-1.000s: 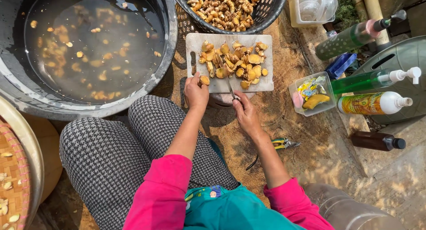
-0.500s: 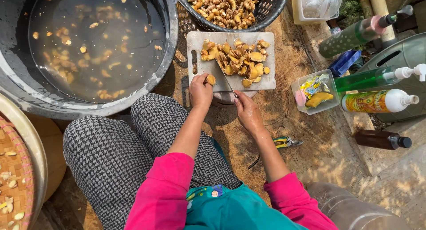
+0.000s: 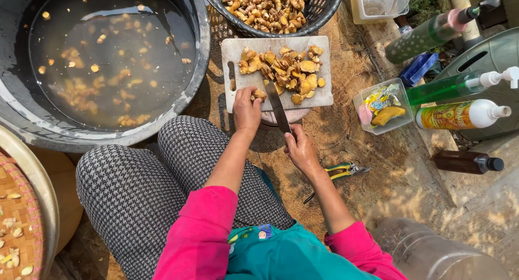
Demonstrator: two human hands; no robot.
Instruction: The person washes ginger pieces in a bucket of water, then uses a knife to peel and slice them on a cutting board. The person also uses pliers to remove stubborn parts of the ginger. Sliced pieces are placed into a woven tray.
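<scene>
Left hand (image 3: 247,110) pins root piece (image 3: 259,94); right hand (image 3: 300,149) grips knife (image 3: 277,106).

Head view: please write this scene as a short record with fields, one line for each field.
left hand: holds a root piece down on the cutting board
right hand: grips a knife, blade over the board
on the board: pile of cut yellow pieces
above the board: dark basket of whole roots
left of the board: big basin of water with floating pieces
on the ground by the right arm: pruning shears
</scene>
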